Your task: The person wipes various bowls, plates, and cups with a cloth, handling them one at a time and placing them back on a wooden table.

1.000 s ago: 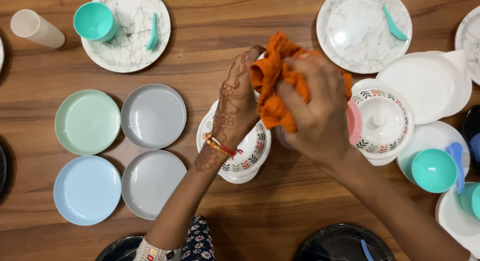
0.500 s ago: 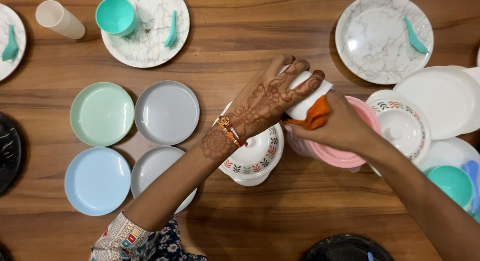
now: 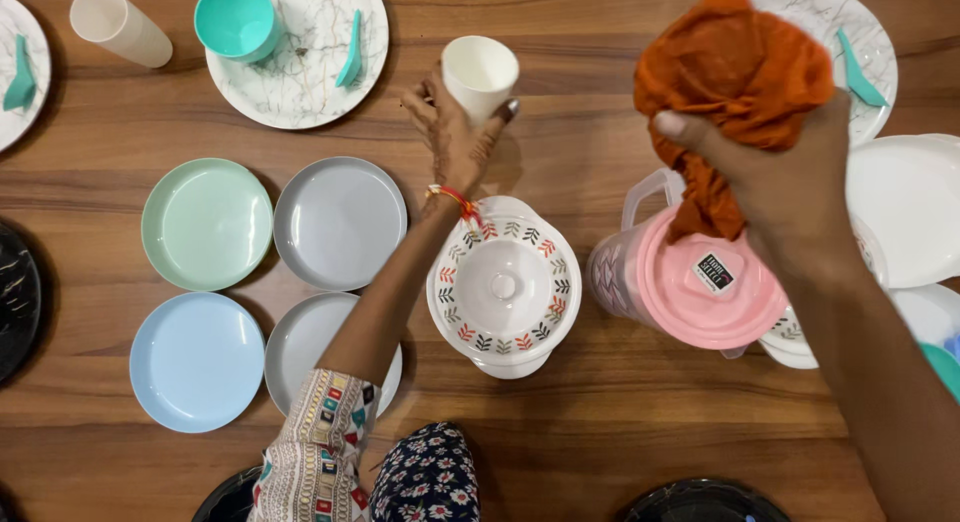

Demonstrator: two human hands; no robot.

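My left hand [image 3: 455, 132] grips a white cup [image 3: 479, 74] upright, held over the wooden table [image 3: 580, 432] beyond a lidded white casserole with a leaf pattern [image 3: 503, 287]. My right hand [image 3: 775, 172] is raised and clenched on a crumpled orange cloth [image 3: 730, 72] that hangs above a clear jug with a pink lid [image 3: 690, 287]. The jug's handle [image 3: 645, 192] points away from me.
Four small plates lie at the left: green [image 3: 206, 224], grey [image 3: 340, 223], blue [image 3: 196, 362], grey [image 3: 300, 347]. A marbled plate [image 3: 295, 77] carries a teal cup [image 3: 235, 20] and spoon. Another white cup [image 3: 118, 24] lies beside it. White plates and another casserole crowd the right edge.
My left hand has carried the white cup away from the jug toward the far middle of the table. My right hand has lifted the orange cloth up off the cup.
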